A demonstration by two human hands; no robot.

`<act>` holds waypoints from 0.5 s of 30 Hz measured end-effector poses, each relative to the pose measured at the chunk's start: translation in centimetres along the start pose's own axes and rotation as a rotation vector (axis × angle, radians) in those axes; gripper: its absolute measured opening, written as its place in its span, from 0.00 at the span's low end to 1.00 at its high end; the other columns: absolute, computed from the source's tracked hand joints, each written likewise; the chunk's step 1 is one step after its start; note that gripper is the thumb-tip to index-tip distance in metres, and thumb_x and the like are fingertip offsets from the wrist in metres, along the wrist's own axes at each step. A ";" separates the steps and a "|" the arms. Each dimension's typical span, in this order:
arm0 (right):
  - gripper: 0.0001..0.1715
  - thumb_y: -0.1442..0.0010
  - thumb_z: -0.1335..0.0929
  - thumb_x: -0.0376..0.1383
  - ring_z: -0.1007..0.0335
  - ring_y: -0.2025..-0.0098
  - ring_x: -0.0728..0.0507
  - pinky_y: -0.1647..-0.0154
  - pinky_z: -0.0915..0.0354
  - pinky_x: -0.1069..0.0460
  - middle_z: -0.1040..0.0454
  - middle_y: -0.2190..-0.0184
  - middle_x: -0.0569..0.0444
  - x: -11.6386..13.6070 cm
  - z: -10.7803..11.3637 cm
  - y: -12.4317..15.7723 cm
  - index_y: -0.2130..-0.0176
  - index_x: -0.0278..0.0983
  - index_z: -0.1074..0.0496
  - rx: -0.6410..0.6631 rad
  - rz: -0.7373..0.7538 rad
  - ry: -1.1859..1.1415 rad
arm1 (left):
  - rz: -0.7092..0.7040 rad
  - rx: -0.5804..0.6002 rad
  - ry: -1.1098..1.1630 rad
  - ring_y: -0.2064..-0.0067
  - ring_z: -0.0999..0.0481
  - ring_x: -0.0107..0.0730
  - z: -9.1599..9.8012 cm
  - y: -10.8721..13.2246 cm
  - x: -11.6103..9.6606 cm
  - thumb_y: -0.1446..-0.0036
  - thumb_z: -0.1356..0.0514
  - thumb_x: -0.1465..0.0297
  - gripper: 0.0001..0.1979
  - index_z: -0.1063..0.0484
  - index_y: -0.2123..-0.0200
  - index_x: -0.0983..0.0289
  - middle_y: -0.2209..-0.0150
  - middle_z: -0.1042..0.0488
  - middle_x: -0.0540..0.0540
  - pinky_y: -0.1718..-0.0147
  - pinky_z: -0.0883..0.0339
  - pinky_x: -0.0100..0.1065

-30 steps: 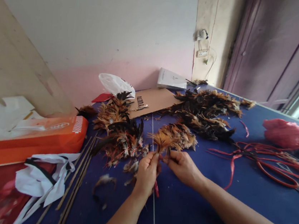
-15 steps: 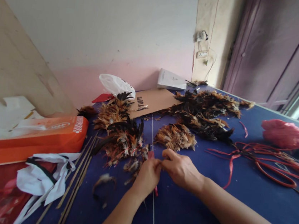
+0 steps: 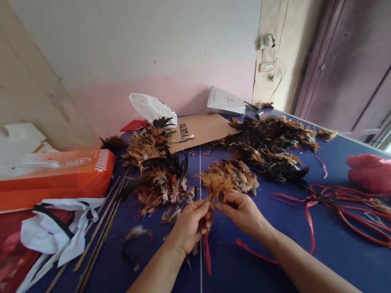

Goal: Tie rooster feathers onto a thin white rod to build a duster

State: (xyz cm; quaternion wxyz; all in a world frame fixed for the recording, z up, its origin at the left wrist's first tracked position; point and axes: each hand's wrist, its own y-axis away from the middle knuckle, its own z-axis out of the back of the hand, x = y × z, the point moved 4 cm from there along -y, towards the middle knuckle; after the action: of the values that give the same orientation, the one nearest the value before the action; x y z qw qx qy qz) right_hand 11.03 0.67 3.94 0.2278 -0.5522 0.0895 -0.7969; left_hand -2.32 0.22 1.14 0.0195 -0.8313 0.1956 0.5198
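My left hand (image 3: 190,225) and my right hand (image 3: 241,211) meet over the blue table (image 3: 326,265), both pinching the base of a small bunch of orange-brown feathers (image 3: 215,182) that fans upward. A red plastic strip (image 3: 207,256) hangs down from under my left hand onto the table. Just behind the bunch lies a small heap of brown feathers (image 3: 239,177). A mixed pile of black and orange feathers (image 3: 157,170) lies to the left.
A large dark feather pile (image 3: 273,146) sits at the back. Red strips and cord (image 3: 351,206) and a pink bag (image 3: 378,174) are right. An orange box (image 3: 43,178), white and red bags, thin sticks (image 3: 100,239) and cardboard (image 3: 200,129) are left.
Half a second ago both hands were low at the table with no bunch raised. Now they lift the feather bunch upright again, and the red strip trails below.
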 end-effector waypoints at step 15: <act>0.12 0.41 0.42 0.31 0.33 0.60 0.47 0.61 0.37 0.53 0.35 0.51 0.46 1.9 -1.2 1.5 0.67 0.34 0.31 0.231 0.422 0.585 | -0.053 -0.137 -0.468 0.89 0.47 0.18 1.1 -0.4 0.8 0.55 0.41 0.57 0.18 0.40 0.82 0.65 0.89 0.44 0.43 0.90 0.56 0.24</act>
State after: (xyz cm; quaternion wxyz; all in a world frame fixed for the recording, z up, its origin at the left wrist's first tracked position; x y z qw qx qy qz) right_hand 9.78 -1.67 4.52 0.4124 -0.2415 0.1721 -0.8614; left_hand -2.78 0.63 -0.12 0.0214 -0.6926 0.1284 0.7095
